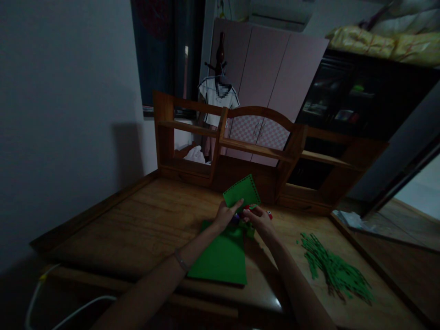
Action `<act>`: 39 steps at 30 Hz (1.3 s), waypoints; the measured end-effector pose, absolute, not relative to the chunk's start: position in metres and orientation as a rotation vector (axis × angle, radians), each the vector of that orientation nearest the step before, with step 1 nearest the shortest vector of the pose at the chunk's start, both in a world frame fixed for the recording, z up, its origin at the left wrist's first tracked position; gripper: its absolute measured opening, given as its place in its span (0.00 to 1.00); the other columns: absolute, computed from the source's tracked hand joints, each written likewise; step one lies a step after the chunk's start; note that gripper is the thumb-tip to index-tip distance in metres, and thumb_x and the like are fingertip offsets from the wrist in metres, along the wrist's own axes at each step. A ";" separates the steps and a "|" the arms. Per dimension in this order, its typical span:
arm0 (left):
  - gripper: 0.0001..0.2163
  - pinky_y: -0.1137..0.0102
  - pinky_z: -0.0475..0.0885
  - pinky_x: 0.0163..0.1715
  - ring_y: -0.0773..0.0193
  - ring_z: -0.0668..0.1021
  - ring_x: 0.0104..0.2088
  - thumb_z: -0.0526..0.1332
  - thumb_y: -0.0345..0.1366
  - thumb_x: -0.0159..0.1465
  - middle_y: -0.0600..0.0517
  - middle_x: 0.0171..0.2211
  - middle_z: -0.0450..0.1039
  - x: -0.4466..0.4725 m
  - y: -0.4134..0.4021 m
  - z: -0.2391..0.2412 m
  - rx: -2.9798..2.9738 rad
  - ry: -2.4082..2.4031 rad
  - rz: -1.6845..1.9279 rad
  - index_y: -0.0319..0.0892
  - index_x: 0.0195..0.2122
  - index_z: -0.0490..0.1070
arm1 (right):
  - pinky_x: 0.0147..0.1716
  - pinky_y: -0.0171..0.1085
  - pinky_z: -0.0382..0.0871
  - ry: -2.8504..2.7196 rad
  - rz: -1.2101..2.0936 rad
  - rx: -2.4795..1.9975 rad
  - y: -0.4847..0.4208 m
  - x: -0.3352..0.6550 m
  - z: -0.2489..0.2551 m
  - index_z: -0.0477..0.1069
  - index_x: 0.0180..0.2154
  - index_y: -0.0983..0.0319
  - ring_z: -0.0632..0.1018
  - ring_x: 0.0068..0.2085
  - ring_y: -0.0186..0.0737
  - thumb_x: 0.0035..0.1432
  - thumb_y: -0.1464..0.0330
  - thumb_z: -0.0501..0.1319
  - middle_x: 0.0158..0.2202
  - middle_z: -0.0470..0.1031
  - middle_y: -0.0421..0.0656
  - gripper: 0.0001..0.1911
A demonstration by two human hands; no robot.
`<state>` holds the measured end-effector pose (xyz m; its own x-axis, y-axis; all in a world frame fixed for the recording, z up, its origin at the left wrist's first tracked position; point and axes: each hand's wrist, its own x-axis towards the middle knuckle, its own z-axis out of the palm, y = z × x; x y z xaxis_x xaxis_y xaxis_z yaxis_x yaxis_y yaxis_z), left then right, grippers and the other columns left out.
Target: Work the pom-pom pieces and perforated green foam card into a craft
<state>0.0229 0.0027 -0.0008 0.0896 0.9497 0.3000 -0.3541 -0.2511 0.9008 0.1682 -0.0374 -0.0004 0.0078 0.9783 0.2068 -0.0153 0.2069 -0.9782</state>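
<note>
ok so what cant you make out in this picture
All in the head view:
Red piece: shape unclear, partly covered by the right fingers.
Purple piece: small, dim, partly hidden between the hands.
Raised green sheet: lower part hidden by the left hand.
Strips: too tangled and dark to count.
Yellow bundle: cut off by the right edge.

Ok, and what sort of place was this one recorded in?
Probably a room in a home, perhaps a bedroom or study: there's a tall pink cupboard, a coat stand and a wooden desk with shelves along its back.
</note>
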 end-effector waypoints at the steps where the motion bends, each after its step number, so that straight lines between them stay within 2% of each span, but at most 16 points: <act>1: 0.19 0.63 0.71 0.47 0.54 0.78 0.43 0.68 0.44 0.51 0.45 0.43 0.77 0.023 0.003 -0.001 1.195 0.701 1.449 0.38 0.40 0.76 | 0.29 0.34 0.65 -1.281 1.064 -1.036 -0.037 0.168 -0.001 0.72 0.34 0.60 0.73 0.27 0.34 0.46 0.59 0.69 0.28 0.75 0.40 0.15; 6: 0.19 0.62 0.69 0.50 0.55 0.78 0.44 0.68 0.44 0.50 0.44 0.44 0.77 0.023 0.005 -0.002 1.195 0.683 1.459 0.38 0.41 0.76 | 0.30 0.34 0.67 -1.244 1.089 -1.029 -0.033 0.168 -0.002 0.71 0.35 0.60 0.74 0.26 0.35 0.45 0.59 0.70 0.28 0.75 0.39 0.17; 12: 0.19 0.63 0.69 0.50 0.55 0.78 0.44 0.68 0.45 0.51 0.44 0.41 0.77 0.021 0.008 -0.001 1.089 0.767 1.508 0.38 0.40 0.76 | 0.27 0.35 0.68 -1.195 1.074 -1.019 -0.028 0.170 -0.007 0.68 0.31 0.59 0.74 0.24 0.34 0.41 0.59 0.71 0.27 0.75 0.38 0.18; 25: 0.18 0.64 0.68 0.51 0.55 0.77 0.46 0.68 0.44 0.51 0.44 0.44 0.76 0.017 0.009 0.004 1.014 0.814 1.531 0.38 0.39 0.76 | 0.29 0.34 0.70 -1.138 1.049 -1.051 -0.030 0.171 -0.002 0.71 0.35 0.60 0.75 0.28 0.35 0.48 0.55 0.66 0.31 0.76 0.42 0.18; 32: 0.18 0.64 0.68 0.51 0.55 0.78 0.45 0.69 0.43 0.50 0.44 0.43 0.77 0.018 0.009 0.001 1.012 0.827 1.522 0.38 0.39 0.76 | 0.27 0.34 0.69 -1.075 1.054 -1.041 -0.032 0.172 0.002 0.73 0.35 0.60 0.75 0.27 0.36 0.47 0.54 0.67 0.30 0.76 0.41 0.19; 39: 0.18 0.63 0.67 0.52 0.56 0.77 0.46 0.69 0.43 0.51 0.44 0.43 0.77 0.018 0.011 0.000 1.066 0.806 1.529 0.38 0.39 0.76 | 0.29 0.34 0.70 -1.045 1.080 -0.962 -0.036 0.172 0.003 0.73 0.37 0.60 0.76 0.32 0.37 0.49 0.54 0.66 0.37 0.77 0.43 0.18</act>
<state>0.0184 0.0107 0.0002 -0.0456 0.9756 0.2146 -0.3743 -0.2159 0.9018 0.1721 -0.0359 0.0031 0.1402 0.9742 0.1768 -0.2088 0.2036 -0.9565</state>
